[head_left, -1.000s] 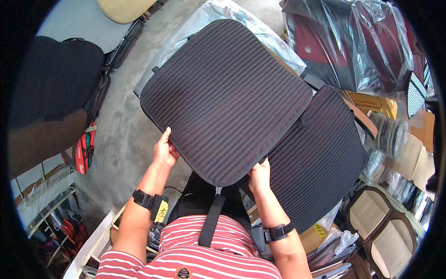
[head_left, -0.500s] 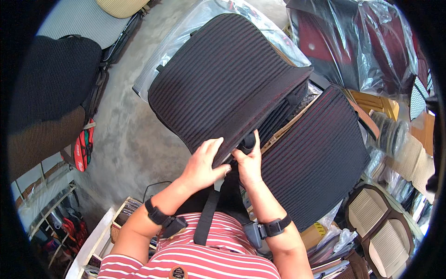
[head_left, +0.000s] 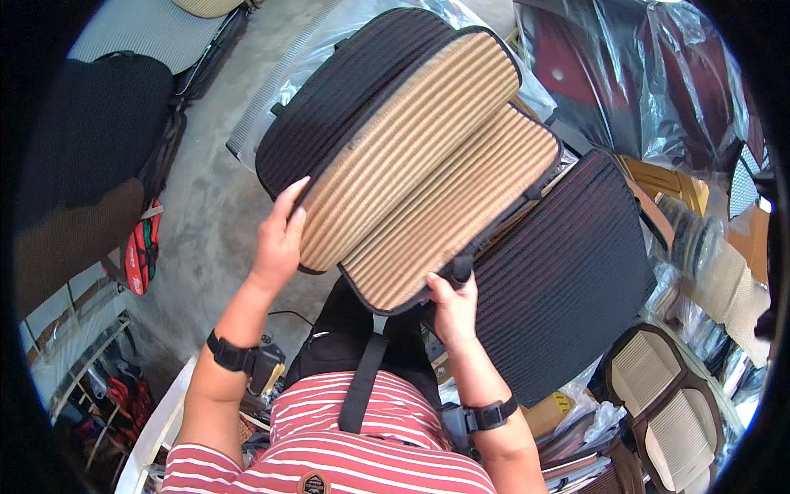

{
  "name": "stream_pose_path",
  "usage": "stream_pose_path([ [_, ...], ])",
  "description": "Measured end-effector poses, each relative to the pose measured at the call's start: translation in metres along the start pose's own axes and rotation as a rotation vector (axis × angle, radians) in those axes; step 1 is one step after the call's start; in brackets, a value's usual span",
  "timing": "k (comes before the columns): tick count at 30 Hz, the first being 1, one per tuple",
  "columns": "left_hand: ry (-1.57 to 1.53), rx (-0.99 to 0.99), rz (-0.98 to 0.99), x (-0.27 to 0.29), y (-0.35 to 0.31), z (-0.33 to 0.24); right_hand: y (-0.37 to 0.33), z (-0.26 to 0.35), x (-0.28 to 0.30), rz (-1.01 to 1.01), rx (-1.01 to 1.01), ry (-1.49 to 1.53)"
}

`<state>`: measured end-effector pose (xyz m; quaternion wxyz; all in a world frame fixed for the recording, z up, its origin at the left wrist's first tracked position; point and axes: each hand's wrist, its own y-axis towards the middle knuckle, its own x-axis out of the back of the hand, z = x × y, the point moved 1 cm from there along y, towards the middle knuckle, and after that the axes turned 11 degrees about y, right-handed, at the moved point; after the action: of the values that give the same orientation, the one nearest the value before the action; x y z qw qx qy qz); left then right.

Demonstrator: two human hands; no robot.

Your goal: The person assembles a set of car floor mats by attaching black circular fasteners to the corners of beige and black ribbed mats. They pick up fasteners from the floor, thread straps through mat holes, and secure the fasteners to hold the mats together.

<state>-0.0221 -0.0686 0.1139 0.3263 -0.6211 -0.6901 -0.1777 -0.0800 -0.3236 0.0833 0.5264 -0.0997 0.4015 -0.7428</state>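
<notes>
So the main thing here is a ribbed cushion, lying at an angle in front of the person, more or less mid-view, with its beige side showing. There's an upper beige panel tilted up toward the far left, and a lower beige panel lying nearer the person, with a crease-like line between them. Honestly can't tell if those two are one folded piece or two separate ones, the join is too shadowed.

The left hand has its grip closed on the near-left edge of the upper panel, fingers up along the dark border. The right hand is pinched on the near-right corner of the lower one, thumb on top, right beside a rolled black strap.

Past the upper panel there's a black ribbed section, and clear plastic pokes out beyond that. Just to the right sits another black ribbed cushion with faint reddish lines. Way over left there's a dark cushion and a red bag near it, and at lower right a beige-and-brown cushion. Dark red stuff under plastic fills the upper right.
</notes>
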Motion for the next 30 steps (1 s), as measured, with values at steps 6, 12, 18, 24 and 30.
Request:
stream_pose_path([
  [6, 0.017, -0.332, 0.372, 0.012, -0.030, -0.040, -0.005, 0.025, -0.096, 0.330, 0.257, -0.457],
  [12, 0.188, -0.133, 0.100, -0.007, -0.017, -0.016, 0.019, 0.007, -0.110, 0.544, 0.236, -0.484],
  [18, -0.242, 0.120, 0.047, 0.011, 0.014, 0.019, 0.075, 0.012, -0.013, -0.285, 0.239, -1.042],
  [24, -0.335, 0.195, 0.042, 0.040, 0.027, 0.024, 0.092, 0.026, -0.011, -0.496, 0.055, -0.998],
  [30, -0.348, 0.176, 0.053, 0.052, 0.034, 0.026, 0.112, 0.032, -0.002, -0.492, -0.306, -0.738],
])
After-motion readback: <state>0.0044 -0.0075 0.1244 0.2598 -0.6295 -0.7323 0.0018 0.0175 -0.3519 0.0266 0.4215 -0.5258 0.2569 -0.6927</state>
